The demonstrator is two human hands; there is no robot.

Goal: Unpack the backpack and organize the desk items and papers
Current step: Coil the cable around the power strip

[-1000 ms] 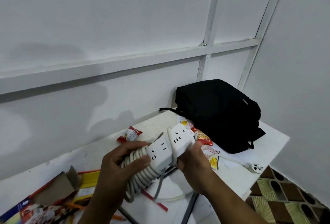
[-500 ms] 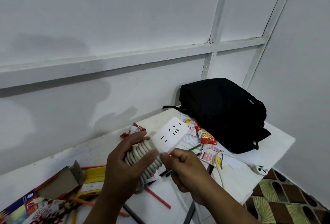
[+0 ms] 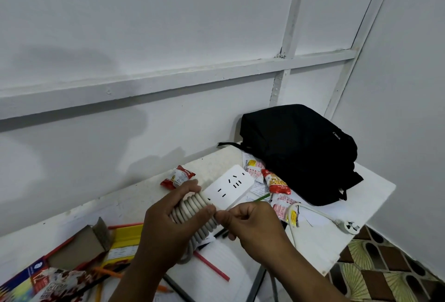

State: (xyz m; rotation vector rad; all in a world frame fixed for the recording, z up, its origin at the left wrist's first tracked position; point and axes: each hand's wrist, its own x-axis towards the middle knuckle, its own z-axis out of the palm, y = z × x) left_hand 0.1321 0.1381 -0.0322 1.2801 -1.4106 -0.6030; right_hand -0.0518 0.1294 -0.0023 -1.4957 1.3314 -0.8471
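Note:
Above the white desk (image 3: 134, 203) I hold a white power strip (image 3: 230, 187) with its grey-white cord coiled around it (image 3: 192, 212). My left hand (image 3: 168, 227) wraps the coiled end. My right hand (image 3: 252, 224) pinches the strip's near edge. The loose cord runs right across the desk to its plug (image 3: 349, 227) near the desk edge. A black backpack (image 3: 298, 152) lies at the far right corner against the wall. Papers (image 3: 257, 188) and red snack packets (image 3: 275, 182) lie in front of it.
Another red packet (image 3: 177, 177) lies behind my left hand. At the lower left are an open cardboard box (image 3: 79, 251), a yellow box (image 3: 124, 244), colourful packaging (image 3: 36, 282), pencils and a red pencil (image 3: 212, 266). Patterned floor tiles (image 3: 385, 272) show past the desk's right edge.
The strip has turned so its socket face points up and away, and my right hand has shifted from its end to its near edge. More cord is wound on the coil.

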